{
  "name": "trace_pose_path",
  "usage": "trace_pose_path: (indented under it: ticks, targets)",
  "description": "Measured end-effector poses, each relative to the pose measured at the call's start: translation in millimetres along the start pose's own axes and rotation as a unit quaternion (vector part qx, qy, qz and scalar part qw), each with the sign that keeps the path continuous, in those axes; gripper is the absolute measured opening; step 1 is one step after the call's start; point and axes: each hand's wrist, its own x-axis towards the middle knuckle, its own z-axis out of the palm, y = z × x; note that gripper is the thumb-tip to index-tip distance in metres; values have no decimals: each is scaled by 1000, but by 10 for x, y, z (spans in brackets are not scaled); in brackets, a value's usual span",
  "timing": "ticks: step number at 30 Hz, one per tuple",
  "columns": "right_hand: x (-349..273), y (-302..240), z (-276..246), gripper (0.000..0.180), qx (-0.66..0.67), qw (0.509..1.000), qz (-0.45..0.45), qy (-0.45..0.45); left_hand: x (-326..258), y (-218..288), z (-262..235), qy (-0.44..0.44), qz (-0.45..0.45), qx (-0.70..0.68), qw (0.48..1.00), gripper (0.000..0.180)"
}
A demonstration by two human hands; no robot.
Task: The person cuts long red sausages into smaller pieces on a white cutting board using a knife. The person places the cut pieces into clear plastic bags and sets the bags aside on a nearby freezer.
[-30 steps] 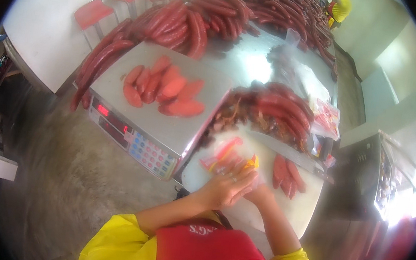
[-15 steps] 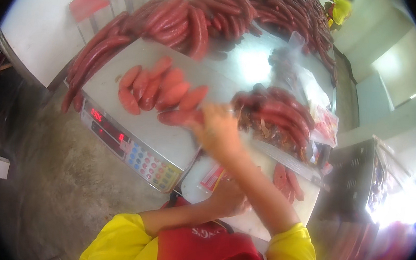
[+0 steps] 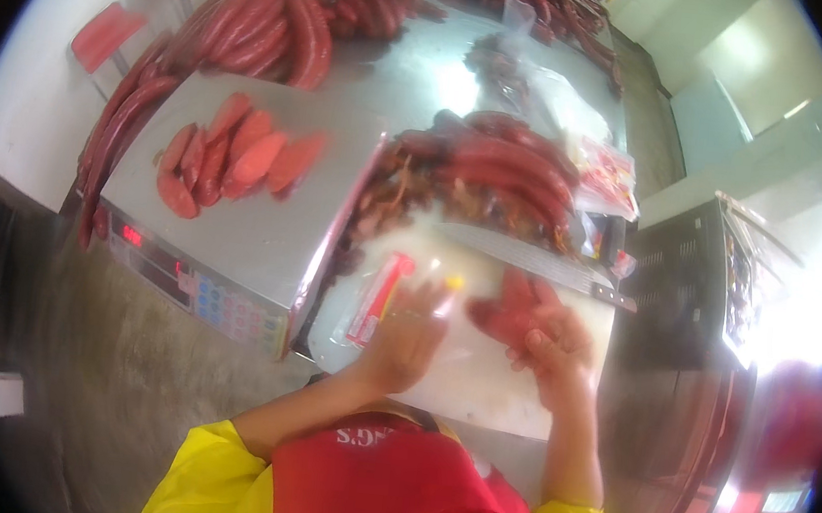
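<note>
My right hand (image 3: 560, 352) is closed around reddish sausage pieces (image 3: 511, 311) at the right of the white cutting board (image 3: 477, 396). How many it holds is hard to tell. My left hand (image 3: 409, 340), blurred, has its fingers on a clear plastic bag with a red and white label (image 3: 380, 298) at the board's left side. Its fingertips partly hide the bag's edge. Along the board's far edge lies a long knife (image 3: 529, 263), beyond both hands. Several cut sausages (image 3: 242, 156) rest in a cluster on the steel plate of a digital scale (image 3: 286, 220) to the left.
Behind the knife is a pile of long dark-red sausages (image 3: 504, 162). Large heaps of sausages (image 3: 255, 29) cover the table's far left. A printed plastic pack (image 3: 605, 176) sits at the back right. Red stools (image 3: 106, 34) stand beyond the table; a dark metal cabinet (image 3: 677, 272) is at right.
My right hand has left the scale for the board's right side, and the sausage it gripped there is gone from the plate. The whole view has shifted.
</note>
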Motion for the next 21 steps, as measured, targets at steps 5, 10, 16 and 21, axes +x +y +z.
trace_pose_path:
  ticks: [5,10,16,21]
  targets:
    - [-172,641,-168,24,-7,993,91,71,-9,26,34,-9,44,51,998,49]
    - [-52,583,-67,30,25,996,70,39,-18,69,55,-21,80,134,988,50]
    - [282,356,110,25,-186,967,169,-54,-30,68,38,-39,99,161,981,49]
    - [438,560,213,22,-285,953,17,-101,-30,40,72,-50,91,124,987,49]
